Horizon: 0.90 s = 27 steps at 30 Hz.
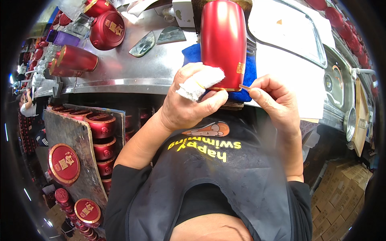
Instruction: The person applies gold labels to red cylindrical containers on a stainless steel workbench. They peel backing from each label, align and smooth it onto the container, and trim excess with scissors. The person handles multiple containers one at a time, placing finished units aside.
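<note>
A tall, glossy red metal-looking vessel with a gold rim lies lengthwise in front of me, its gold-rimmed end toward me. Under it a blue cloth is spread. My left hand is closed on a folded white cloth, and its thumb rests by the vessel's gold rim. Between thumb and forefinger, my right hand pinches a thin brownish stick-like tool. The tool's tip meets the right side of the rim, just below a small gold emblem.
On the metal bench, red vessels and a round red lid stand at left, near two glass shards. White sheets and a sink lie right. Racked red pieces are lower left; cardboard boxes lower right.
</note>
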Each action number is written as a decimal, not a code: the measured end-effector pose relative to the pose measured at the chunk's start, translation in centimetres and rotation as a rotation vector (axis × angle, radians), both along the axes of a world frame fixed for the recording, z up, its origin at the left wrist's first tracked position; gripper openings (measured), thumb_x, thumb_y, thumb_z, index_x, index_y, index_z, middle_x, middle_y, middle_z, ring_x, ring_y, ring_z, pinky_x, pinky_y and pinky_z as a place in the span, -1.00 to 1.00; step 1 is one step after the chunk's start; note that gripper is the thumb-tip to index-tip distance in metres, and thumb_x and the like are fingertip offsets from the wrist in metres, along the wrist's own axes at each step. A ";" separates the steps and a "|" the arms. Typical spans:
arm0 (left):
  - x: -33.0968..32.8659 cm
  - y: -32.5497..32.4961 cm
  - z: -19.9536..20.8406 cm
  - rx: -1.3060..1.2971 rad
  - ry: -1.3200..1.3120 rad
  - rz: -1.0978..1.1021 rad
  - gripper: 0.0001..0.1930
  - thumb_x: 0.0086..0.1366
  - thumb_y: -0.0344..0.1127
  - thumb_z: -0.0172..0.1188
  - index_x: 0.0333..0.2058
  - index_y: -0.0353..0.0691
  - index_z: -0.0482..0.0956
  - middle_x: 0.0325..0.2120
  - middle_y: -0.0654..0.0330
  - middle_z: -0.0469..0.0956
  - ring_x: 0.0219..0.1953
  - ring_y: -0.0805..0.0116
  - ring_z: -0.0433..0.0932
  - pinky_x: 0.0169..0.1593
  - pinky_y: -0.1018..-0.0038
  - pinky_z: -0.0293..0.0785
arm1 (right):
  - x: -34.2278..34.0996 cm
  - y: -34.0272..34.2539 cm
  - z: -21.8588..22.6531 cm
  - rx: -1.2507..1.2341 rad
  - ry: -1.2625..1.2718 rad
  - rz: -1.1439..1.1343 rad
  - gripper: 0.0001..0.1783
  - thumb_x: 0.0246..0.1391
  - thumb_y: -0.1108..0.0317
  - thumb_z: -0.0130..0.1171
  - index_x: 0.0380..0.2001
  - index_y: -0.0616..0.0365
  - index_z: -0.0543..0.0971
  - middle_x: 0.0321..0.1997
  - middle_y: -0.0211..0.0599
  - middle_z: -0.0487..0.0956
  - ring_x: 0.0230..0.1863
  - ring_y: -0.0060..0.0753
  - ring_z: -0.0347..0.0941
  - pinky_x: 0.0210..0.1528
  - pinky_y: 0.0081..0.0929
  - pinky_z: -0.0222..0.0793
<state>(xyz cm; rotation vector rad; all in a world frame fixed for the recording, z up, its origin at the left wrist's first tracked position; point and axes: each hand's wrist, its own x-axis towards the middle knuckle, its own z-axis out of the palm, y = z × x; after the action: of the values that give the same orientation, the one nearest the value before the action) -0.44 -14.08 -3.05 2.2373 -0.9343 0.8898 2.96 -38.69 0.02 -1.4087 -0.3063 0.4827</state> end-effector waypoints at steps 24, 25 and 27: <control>-0.8 -2.0 -1.2 -0.660 0.658 0.132 -0.53 0.19 -0.31 0.36 -0.01 -0.23 0.33 -0.08 0.07 0.38 0.01 0.17 0.31 0.16 0.29 0.23 | -0.7 3.3 0.7 -0.269 -0.110 -0.021 -0.88 0.20 0.43 0.27 -0.39 0.19 0.54 -0.53 -0.66 0.42 -0.51 -0.86 0.21 -0.47 -0.75 0.19; -0.8 -2.1 -1.2 -0.675 0.674 0.128 -0.53 0.19 -0.31 0.36 -0.01 -0.24 0.33 -0.07 0.07 0.37 0.01 0.17 0.32 0.16 0.29 0.23 | -0.7 3.3 0.7 -0.273 -0.101 -0.026 -0.87 0.20 0.43 0.27 -0.40 0.18 0.54 -0.53 -0.66 0.42 -0.51 -0.86 0.21 -0.47 -0.74 0.19; -0.8 -2.1 -1.3 -0.719 0.704 0.113 -0.52 0.19 -0.31 0.36 -0.01 -0.24 0.33 -0.07 0.06 0.37 0.01 0.15 0.32 0.16 0.29 0.23 | -0.7 3.3 0.7 -0.271 -0.097 -0.029 -0.87 0.19 0.43 0.28 -0.41 0.18 0.53 -0.53 -0.66 0.41 -0.51 -0.86 0.20 -0.47 -0.75 0.18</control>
<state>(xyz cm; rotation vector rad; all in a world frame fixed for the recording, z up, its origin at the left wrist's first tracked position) -1.25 -16.17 -4.39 1.7511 -0.1194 0.3286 2.24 -35.40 0.69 -1.7016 -0.3066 0.4440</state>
